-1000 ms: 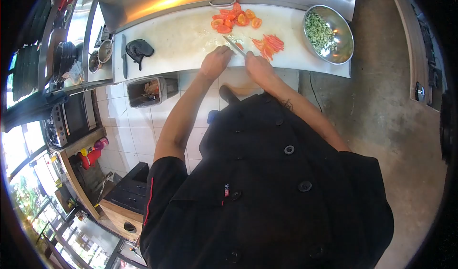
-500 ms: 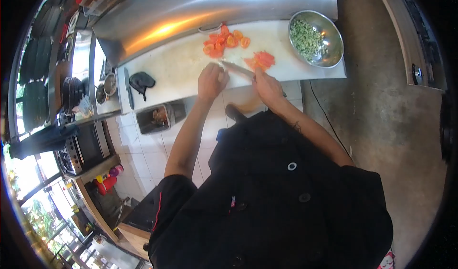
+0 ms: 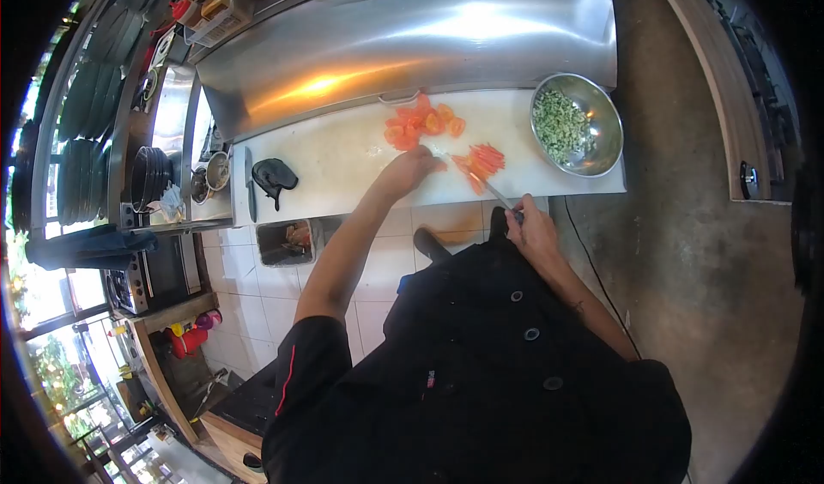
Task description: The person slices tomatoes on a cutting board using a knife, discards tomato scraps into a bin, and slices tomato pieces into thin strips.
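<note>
My right hand (image 3: 534, 231) is closed round the handle of a knife (image 3: 496, 194), whose blade slants up and left over the board to the sliced tomato strips (image 3: 486, 160). On the white cutting board (image 3: 330, 154), the bent fingers of my left hand (image 3: 410, 173) press on a small tomato piece (image 3: 440, 166), mostly covered by the fingertips. Just behind this hand lies a heap of tomato pieces (image 3: 412, 125), hollowed out. A steel bowl (image 3: 608, 132) of chopped green vegetable (image 3: 560, 124) stands at the board's right end.
At the board's left end are a second knife (image 3: 250, 184) and a black object (image 3: 275, 177) that I cannot make out. A bin (image 3: 268, 248) with scraps stands below the front edge. A steel panel (image 3: 429, 42) rises behind the board. A cable (image 3: 584, 244) runs along the floor at right.
My right hand has drawn the knife back toward my body and right, away from my left hand. My left hand has shifted right, onto a tomato piece. The view has tilted up.
</note>
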Demonstrator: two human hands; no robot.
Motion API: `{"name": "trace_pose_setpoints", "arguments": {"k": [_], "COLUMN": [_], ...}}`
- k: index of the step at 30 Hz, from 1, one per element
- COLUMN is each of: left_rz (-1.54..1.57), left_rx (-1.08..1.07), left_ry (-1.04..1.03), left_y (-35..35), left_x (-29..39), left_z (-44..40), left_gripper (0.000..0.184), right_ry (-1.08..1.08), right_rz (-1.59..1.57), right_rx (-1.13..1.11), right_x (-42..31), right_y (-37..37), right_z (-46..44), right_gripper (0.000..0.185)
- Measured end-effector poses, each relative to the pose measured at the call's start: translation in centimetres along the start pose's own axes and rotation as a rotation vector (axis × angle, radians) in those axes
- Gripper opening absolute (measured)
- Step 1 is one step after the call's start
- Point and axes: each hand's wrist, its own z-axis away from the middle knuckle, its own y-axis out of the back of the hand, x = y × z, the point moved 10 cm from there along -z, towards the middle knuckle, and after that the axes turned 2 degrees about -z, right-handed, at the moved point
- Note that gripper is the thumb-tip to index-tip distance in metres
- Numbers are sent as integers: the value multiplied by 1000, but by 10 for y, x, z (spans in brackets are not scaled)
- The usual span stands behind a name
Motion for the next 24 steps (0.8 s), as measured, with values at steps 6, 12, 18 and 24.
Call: {"name": "trace_pose_setpoints", "arguments": {"k": [6,12,18,24], "left_rz": [-202,-625,-332,116], "left_rx": [105,301,484,359], "left_ry": [-144,-328,-249,193], "left_y": [-17,11,57,38], "left_x": [12,30,38,-33], "left_z": [-52,-108,-94,37], "left_gripper": [47,20,10,27], "right_ry": [-1,175,134,268], "right_rz": [-143,-332,-239,-234], "right_rx": [194,201,183,98], "right_x": [24,57,4,-18], "right_y": [16,-8,10,-17], "right_z": [16,-7,-5,-35], "right_gripper": [28,30,23,25]}}
